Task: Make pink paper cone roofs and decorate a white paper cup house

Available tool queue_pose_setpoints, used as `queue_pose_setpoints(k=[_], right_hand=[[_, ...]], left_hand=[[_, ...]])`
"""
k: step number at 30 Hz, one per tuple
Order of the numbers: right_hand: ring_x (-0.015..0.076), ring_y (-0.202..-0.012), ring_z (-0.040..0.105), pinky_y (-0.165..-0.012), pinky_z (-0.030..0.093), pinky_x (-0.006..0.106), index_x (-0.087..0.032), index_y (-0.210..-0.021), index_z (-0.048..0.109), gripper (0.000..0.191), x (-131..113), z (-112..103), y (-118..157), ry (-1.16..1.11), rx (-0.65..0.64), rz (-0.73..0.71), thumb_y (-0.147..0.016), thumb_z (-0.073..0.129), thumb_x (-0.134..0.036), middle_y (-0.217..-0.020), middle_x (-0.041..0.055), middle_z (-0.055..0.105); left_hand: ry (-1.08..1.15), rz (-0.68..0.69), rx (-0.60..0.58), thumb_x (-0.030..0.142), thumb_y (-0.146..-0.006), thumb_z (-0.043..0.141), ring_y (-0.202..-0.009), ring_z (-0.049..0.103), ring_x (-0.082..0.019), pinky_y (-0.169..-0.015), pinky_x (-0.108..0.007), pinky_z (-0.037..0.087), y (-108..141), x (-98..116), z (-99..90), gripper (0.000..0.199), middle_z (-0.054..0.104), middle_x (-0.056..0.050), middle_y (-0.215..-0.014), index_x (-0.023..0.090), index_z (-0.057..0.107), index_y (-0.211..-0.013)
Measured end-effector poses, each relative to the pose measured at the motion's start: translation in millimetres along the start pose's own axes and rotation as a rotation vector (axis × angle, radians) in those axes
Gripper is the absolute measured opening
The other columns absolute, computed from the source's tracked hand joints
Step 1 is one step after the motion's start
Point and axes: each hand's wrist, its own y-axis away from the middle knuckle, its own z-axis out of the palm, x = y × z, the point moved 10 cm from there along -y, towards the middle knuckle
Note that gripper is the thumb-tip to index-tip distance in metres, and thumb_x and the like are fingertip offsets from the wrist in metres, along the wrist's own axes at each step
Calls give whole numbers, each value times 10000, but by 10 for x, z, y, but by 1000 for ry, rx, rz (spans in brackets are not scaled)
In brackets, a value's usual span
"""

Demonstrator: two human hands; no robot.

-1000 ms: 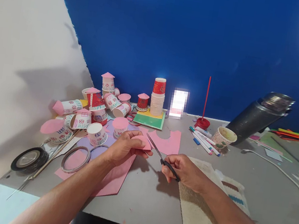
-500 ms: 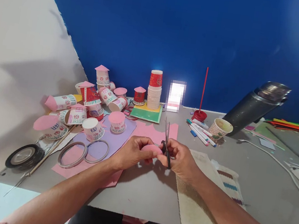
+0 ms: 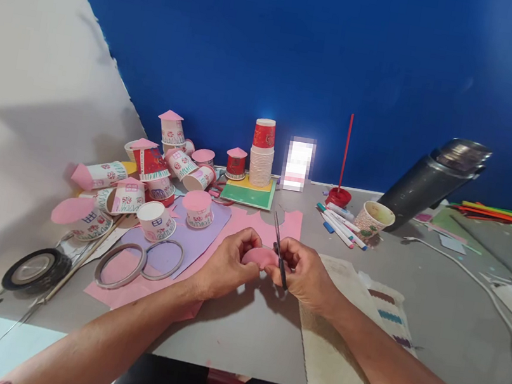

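Note:
Between my two hands a small curved piece of pink paper [image 3: 260, 257] is held above the table's front. My left hand [image 3: 232, 264] pinches its left side, thumb in front. My right hand [image 3: 305, 275] is closed round black-handled scissors [image 3: 281, 257], whose blades point up and away, and its fingertips also touch the paper's right edge. Beneath and behind the hands lie a pink paper sheet [image 3: 261, 223] with cut-out edges and a purple sheet [image 3: 218, 220]. A paper cup with a flat pink top [image 3: 198, 210] stands on the purple sheet.
Decorated paper cups [image 3: 145, 162] crowd the left, near two tape rings [image 3: 120, 266] and a black tape roll [image 3: 36, 270]. A stack of cups [image 3: 260, 166] stands at the back. Markers [image 3: 340, 227], a patterned cup [image 3: 374, 219], a leaning flask [image 3: 430, 186], a cloth [image 3: 333, 351] and a white cable [image 3: 486, 294] lie right.
The pink paper has been tilted so more of its face shows. My left thumb has shifted to its lower edge, and the scissors lean further left. The view has shifted slightly.

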Motion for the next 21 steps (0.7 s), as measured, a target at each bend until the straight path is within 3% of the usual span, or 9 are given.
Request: queue_pose_setpoints(k=[5,9,11,17,21], right_hand=[[94,-595,370,-533,292,238,-196,-774,519,227,-55,-110,11,-3,104,-15,-660,701,-269,-668,-57,467],[104,-598,398,-539,333,238,-204,-793,537,212,-45,-151,22,5,182,-57,-669,693,-276,-673,-50,493],[108,-593,408,-538,341,238,-211,-791,532,206,-16,-128,25,36,180,-72,-678,694,-267,-658,-53,492],[106,-581,378,-518,323,231,-223,-753,525,221,39,-44,28,75,132,-49,-672,727,-257,-625,-65,436],[102,-583,383,-515,320,230,-215,-747,537,269,21,-18,27,32,90,9,-643,769,-303,-643,-59,452]], left_hand=[[207,-77,44,98,-668,624,-547,535,-93,-541,-218,398,-33,-83,-124,180,572,47,-636,183,548,-808],[593,-239,-79,263,-720,755,-655,635,-145,-626,-277,500,-12,-176,54,233,680,-28,-775,156,639,-892],[669,-263,-98,311,-729,786,-705,652,-149,-656,-275,508,5,-188,119,238,706,-56,-831,144,665,-848],[561,-181,-15,322,-750,779,-740,655,-164,-740,-294,498,3,-163,40,187,733,-70,-792,148,715,-771],[411,-195,68,322,-719,791,-662,602,-137,-693,-274,474,-6,-179,-92,176,700,-33,-698,158,727,-706]])
